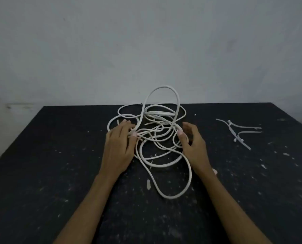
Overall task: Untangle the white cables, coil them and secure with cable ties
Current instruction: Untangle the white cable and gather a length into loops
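Fingers (124, 125) of our left hand (119, 147): straight, close together, lying flat on the left edge of the cables (157, 131). Right hand (192, 143): fingers loosely spread and slightly bent, thumb touching the tangle's right side; whether it pinches a strand we cannot tell. Cables: one white tangle mid-table (58, 173), one loop standing upright. Ties (238, 132): small heap well to the right.

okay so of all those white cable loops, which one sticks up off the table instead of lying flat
The tall loop at the back of the white cables. It arches up in front of the wall, while the other loops lie on the black table.
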